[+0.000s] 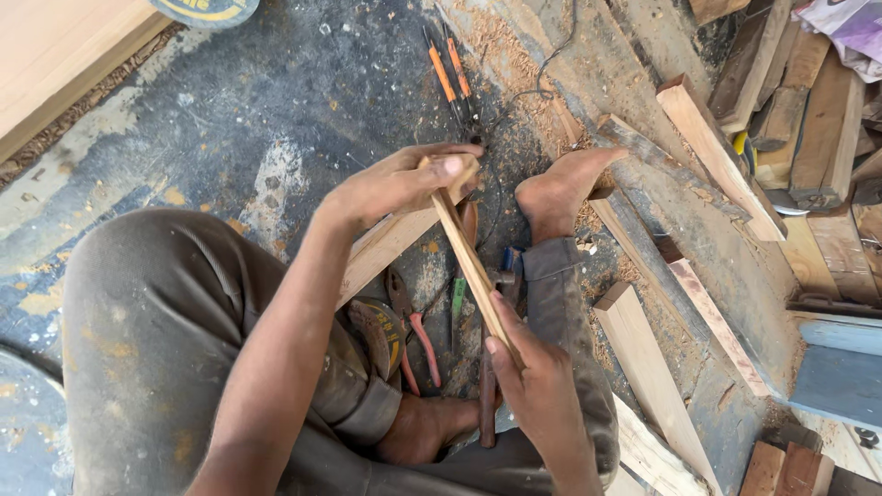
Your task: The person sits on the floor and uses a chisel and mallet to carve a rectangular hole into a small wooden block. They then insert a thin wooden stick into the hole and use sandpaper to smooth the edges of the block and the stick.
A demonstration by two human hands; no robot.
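Note:
A thin wooden strip runs diagonally between both hands. My left hand pinches its upper end, fingers curled over the tip. My right hand grips its lower end, thumb pressed along the wood. Under the strip a wider wooden plank lies across my lap. I sit on the floor with bare feet out in front.
Orange-handled pliers lie on the dusty floor ahead. Red-handled pliers, a green-handled tool and a hammer rest between my legs. Wooden offcuts and planks pile to the right, with sawdust around.

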